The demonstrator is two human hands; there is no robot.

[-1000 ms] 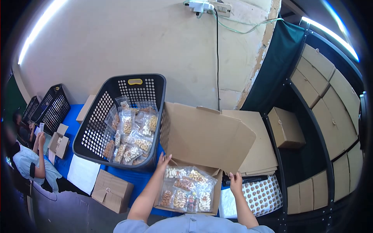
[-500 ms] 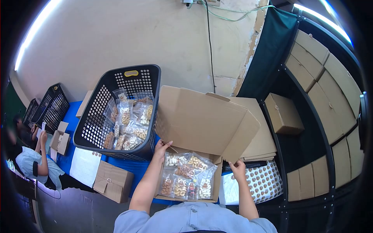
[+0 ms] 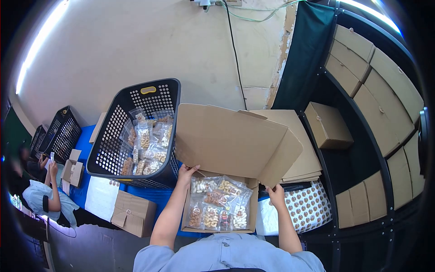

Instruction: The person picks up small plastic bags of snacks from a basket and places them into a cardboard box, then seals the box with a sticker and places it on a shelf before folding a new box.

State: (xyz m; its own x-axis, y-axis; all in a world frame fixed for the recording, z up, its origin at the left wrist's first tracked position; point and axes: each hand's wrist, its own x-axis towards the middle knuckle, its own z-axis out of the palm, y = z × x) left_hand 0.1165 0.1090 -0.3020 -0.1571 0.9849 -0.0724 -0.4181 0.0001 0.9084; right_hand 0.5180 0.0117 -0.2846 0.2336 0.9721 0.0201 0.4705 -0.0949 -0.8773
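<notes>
In front of me stands a cardboard box (image 3: 223, 143) with its lid raised and leaning back. Inside lie several clear plastic packets of nuts (image 3: 221, 204), white, tan and brown, with small round labels on some. My left hand (image 3: 186, 173) grips the box at the lid's left lower corner, thumb on the inner side and the other fingers partly hidden. At the right, my right hand (image 3: 276, 196) pinches the lower corner of the lid's side flap between thumb and fingers.
A black perforated basket (image 3: 102, 156) holds more nut packets. Nearby are a closed carton (image 3: 132, 212), flat cardboard sheets (image 3: 297, 149) and a sheet of round stickers (image 3: 310, 208). Boxes fill the right-hand shelf (image 3: 333, 181). Another person (image 3: 45, 199) works at the left.
The camera view has turned slightly, shifting the wall and shelf leftward. Both hands keep their hold on the box, and its lid stays raised.
</notes>
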